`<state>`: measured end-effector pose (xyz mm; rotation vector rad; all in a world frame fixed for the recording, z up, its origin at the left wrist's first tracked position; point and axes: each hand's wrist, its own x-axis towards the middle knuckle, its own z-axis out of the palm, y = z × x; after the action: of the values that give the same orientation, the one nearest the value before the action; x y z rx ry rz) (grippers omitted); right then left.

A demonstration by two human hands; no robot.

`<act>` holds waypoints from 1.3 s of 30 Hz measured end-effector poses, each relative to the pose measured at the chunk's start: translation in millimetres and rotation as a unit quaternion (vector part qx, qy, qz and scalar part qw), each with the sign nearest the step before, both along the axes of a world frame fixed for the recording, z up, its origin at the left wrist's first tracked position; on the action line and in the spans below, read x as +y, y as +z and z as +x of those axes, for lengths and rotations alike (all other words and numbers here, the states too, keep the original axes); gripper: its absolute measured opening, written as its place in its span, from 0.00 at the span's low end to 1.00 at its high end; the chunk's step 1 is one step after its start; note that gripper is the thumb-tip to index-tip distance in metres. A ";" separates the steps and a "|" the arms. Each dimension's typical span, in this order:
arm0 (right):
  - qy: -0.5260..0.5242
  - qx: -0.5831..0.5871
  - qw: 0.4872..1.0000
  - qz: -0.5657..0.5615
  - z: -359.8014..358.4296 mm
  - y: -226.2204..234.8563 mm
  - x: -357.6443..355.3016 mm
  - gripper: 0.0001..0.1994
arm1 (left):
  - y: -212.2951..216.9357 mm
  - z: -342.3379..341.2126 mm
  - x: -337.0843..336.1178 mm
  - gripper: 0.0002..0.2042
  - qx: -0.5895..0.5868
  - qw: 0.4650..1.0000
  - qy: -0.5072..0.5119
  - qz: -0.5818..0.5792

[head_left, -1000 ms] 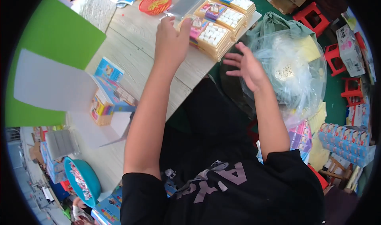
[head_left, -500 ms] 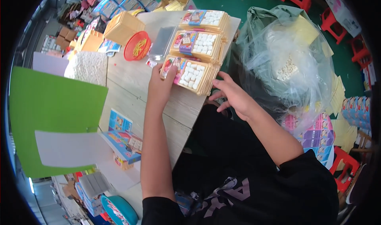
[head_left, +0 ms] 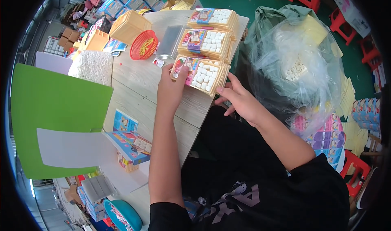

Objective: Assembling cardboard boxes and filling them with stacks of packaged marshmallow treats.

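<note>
Three stacks of pale yellow plastic trays stand in a row along the table's right side. Each top tray holds white marshmallow-like pieces and a colourful printed card. My left hand [head_left: 171, 83] is closed around the left end of the nearest tray stack [head_left: 205, 76], thumb on top over the pink card. At that stack's right end is my right hand [head_left: 241, 98], its fingers apart and its thumb at the tray's corner. Behind stand the middle tray stack [head_left: 214, 42] and the far tray stack [head_left: 220, 17].
Left of the stacks are clear plastic lids [head_left: 170, 41] and a red basket [head_left: 143, 45] with yellow pieces. A bag of white pieces [head_left: 90, 68] lies beyond a green board [head_left: 59, 121]. To my right sits a large clear bag [head_left: 295, 47]; a printed box [head_left: 132, 145] lies near left.
My right hand has come closer to the nearest stack's right end, and its thumb now meets the corner. My left hand keeps its hold. The whole view has shifted slightly.
</note>
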<state>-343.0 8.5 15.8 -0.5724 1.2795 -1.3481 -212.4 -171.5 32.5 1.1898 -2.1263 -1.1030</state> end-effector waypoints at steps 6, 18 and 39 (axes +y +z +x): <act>-0.005 -0.014 1.000 -0.028 16.0 -1.6 15.3 0.38 | 6.1 10.9 15.8 0.28 -0.022 1.000 -0.005 -0.001; -0.015 -0.138 0.990 -0.040 33.7 -29.6 40.5 0.27 | 4.1 33.7 38.9 0.22 0.001 0.999 -0.042 0.021; -0.094 -0.093 0.991 -0.025 44.5 -13.5 20.7 0.31 | 6.4 31.0 54.5 0.21 -0.006 1.000 -0.025 -0.014</act>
<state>-298.5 29.2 2.2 -0.3557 1.1721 -1.5556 -181.4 -117.0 38.9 1.1408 -2.1842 -1.0861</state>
